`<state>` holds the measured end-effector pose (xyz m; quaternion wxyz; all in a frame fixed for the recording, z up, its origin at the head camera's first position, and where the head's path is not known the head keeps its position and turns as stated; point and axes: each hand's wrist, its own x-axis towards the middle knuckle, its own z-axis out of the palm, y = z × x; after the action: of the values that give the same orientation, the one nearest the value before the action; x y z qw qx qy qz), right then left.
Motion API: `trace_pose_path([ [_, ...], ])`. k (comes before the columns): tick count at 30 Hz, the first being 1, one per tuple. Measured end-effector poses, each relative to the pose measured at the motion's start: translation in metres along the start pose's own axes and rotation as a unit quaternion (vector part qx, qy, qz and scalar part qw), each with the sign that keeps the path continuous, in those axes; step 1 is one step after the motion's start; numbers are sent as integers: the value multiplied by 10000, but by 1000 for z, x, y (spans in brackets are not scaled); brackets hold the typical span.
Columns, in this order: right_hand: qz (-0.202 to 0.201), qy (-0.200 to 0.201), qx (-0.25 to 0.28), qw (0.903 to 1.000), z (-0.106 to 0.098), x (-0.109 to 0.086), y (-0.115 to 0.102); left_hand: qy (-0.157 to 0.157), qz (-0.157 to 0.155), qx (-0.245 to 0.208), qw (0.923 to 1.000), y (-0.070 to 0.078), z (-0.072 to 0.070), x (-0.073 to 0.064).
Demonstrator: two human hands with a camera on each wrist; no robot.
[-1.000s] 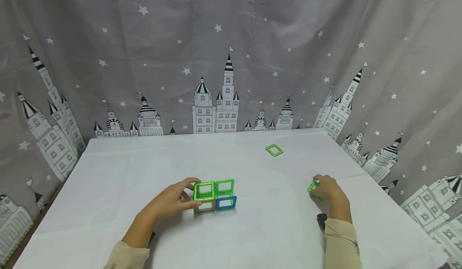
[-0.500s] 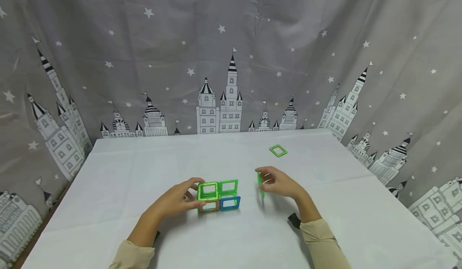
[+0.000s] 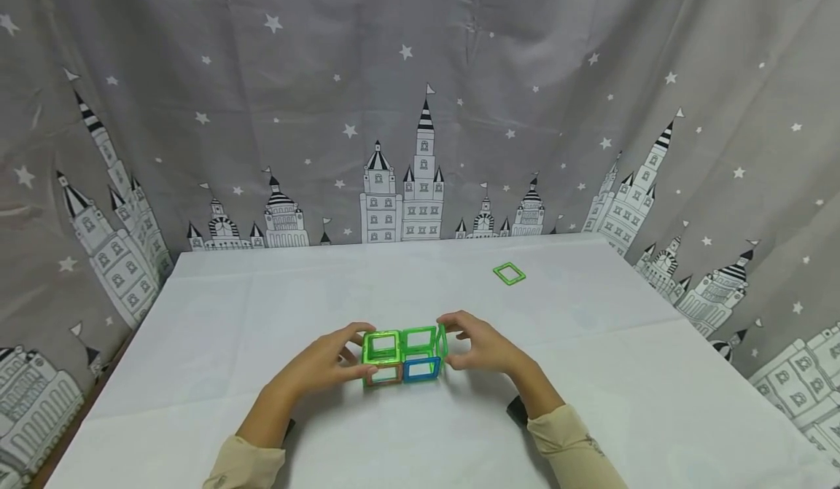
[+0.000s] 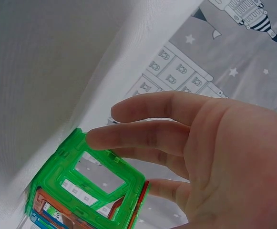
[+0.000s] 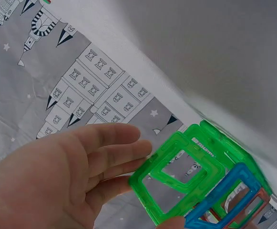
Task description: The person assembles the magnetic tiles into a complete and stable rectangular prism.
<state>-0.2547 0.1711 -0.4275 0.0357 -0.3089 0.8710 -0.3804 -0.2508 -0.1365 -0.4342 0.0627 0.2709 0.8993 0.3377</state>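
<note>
Magnetic square tiles form a small two-cell structure on the white table, with a green top tile (image 3: 381,361), an orange front tile (image 3: 384,381) and a blue front tile (image 3: 422,378). My left hand (image 3: 321,364) holds its left end, thumb at the front and fingers behind. At the right end, my right hand (image 3: 484,345) pinches an upright green square tile (image 3: 442,349) against the open side of the blue-fronted cell. In the right wrist view this green tile (image 5: 143,198) lies right beside the blue tile (image 5: 214,200). No tile covers the right cell's top.
One loose green square tile (image 3: 502,278) lies flat farther back on the white table (image 3: 262,307), right of centre. A grey curtain (image 3: 289,52) with printed castles and stars hangs behind the table and along its sides.
My right hand has brought the green tile from the right side of the table leftward to the structure's right end. My left hand has kept its hold.
</note>
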Motion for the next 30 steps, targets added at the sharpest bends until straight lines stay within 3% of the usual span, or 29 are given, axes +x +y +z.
trace_pose_path([
  [11, -179, -118, 100, 9997, 3, -1, -5, -36, -40, -64, 10000, 1, 0, -1],
  [18, 1, -293, 519, 9982, 5, 0, -5, 19, -73, 6, 10000, 2, -1, -2],
  [30, 54, -513, 709, 9961, 3, 0, -3, 8, -70, -48, 10000, 1, -1, -2],
])
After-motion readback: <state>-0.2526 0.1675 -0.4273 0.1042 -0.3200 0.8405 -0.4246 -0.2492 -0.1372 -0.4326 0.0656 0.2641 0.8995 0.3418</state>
